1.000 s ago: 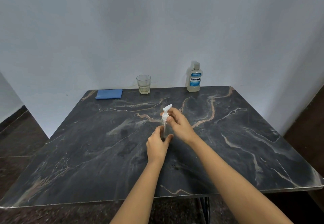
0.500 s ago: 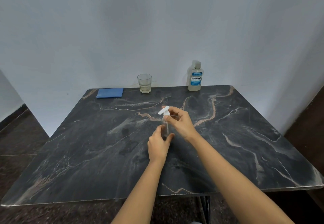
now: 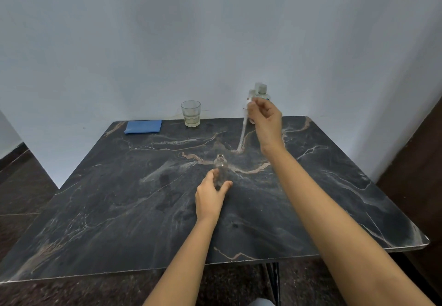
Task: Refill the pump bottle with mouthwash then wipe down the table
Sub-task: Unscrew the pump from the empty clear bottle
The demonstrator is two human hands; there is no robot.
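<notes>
A small clear pump bottle (image 3: 221,166) stands upright at the middle of the dark marble table (image 3: 119,210), its neck uncovered. My left hand (image 3: 210,195) grips its lower half. My right hand (image 3: 264,119) is raised over the far right of the table and holds the white pump head (image 3: 248,101), whose long dip tube (image 3: 242,135) hangs down and is blurred. The mouthwash bottle (image 3: 262,91) stands against the wall, mostly hidden behind my right hand. A folded blue cloth (image 3: 143,126) lies at the far left corner.
A drinking glass (image 3: 190,113) with a little pale liquid stands at the back edge, between the cloth and the mouthwash bottle. White walls close in behind and to the right. Dark floor lies to the left of the table.
My right hand has lifted the pump head with its tube out of the bottle and carried it up and away to the back right. My left hand stays on the bottle.
</notes>
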